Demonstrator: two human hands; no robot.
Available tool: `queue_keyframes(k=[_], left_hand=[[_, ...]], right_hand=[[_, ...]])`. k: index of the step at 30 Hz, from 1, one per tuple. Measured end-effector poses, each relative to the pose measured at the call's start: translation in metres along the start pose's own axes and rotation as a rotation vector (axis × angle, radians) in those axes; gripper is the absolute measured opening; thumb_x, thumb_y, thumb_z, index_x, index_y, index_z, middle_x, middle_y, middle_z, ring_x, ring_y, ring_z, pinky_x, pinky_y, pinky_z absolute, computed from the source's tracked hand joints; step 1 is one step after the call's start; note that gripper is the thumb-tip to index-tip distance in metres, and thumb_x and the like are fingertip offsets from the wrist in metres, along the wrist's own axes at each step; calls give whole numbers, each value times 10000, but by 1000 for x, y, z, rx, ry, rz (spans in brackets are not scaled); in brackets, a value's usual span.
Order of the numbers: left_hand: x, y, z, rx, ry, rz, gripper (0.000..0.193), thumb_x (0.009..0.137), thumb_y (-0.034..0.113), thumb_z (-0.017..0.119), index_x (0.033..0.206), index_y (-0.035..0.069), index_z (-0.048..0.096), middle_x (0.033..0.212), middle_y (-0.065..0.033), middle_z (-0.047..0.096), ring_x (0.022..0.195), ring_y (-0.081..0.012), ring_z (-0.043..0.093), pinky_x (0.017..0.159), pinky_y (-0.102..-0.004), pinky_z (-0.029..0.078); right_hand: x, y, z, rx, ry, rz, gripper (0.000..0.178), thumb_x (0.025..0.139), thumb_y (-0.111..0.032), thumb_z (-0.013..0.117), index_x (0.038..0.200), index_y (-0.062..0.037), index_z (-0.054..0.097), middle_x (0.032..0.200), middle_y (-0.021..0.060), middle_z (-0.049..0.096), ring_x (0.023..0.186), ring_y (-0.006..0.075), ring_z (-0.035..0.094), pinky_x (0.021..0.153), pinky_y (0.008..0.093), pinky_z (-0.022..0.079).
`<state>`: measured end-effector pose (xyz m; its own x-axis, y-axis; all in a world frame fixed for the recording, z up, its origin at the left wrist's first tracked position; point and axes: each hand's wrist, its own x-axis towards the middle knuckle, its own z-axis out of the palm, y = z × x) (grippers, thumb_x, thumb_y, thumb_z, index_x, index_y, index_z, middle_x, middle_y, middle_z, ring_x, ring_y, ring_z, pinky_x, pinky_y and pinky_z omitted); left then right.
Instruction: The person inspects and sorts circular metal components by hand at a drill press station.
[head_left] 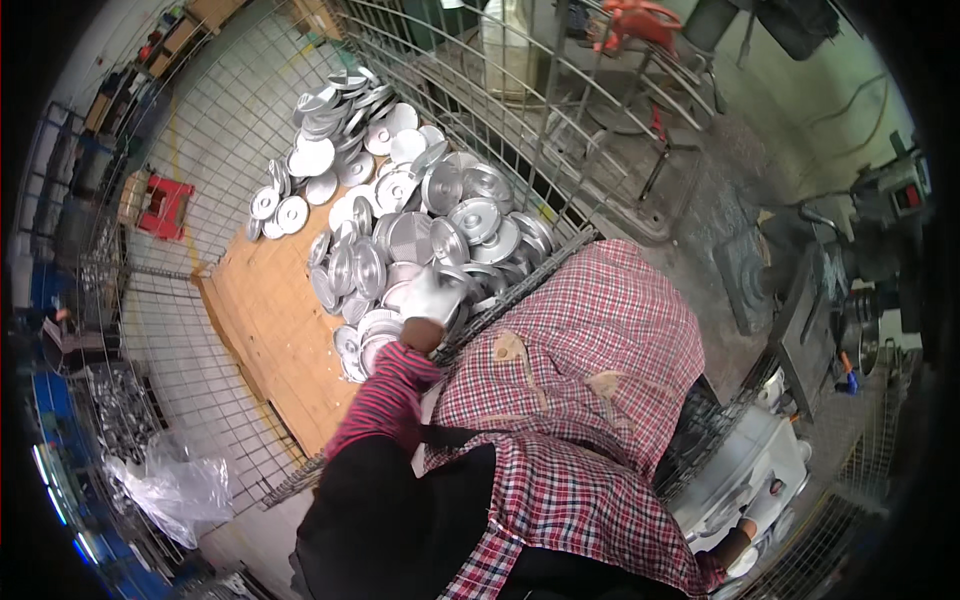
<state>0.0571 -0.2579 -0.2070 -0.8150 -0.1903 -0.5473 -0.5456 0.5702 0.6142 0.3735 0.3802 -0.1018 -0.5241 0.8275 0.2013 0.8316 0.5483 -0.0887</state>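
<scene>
My left hand (432,297), in a white glove, reaches over the wire cage's edge into a heap of round silver metal discs (411,237). It rests on or among the discs at the near side; its fingers blend with the bright metal, so a grip cannot be made out. Far to the lower right, my right hand (772,496), also gloved in white, is beside a pale grey bin (735,460). More round metal pieces (742,565) show below that hand. Its fingers are too small and pale to read.
The wire mesh cage (165,270) has a wooden board floor (265,300). Left of it are a red crate (165,207) and a clear plastic bag (175,490). A dark metal workbench (690,190) with machine parts lies to the right. A checked apron (590,330) covers my lap.
</scene>
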Motion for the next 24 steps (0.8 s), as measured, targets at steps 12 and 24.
queue_keyframes(k=[12,24], left_hand=[[43,-78,-7,-248,292,24,305,806,269,522,998,36,573,881,-206,625,834,-382,606,773,-431,482],[-100,185,93,-1509,-1100,245,581,729,219,552,1243,-39,472,1258,-184,519,1173,-330,499,998,-505,395]], right_hand=[[-21,-184,-35,115,-180,-235,300,846,-224,646,1074,-31,618,743,61,623,616,102,508,558,269,421],[-93,-342,-56,1624,-797,-150,485,862,-208,644,1234,20,432,872,79,615,635,98,568,558,218,458]])
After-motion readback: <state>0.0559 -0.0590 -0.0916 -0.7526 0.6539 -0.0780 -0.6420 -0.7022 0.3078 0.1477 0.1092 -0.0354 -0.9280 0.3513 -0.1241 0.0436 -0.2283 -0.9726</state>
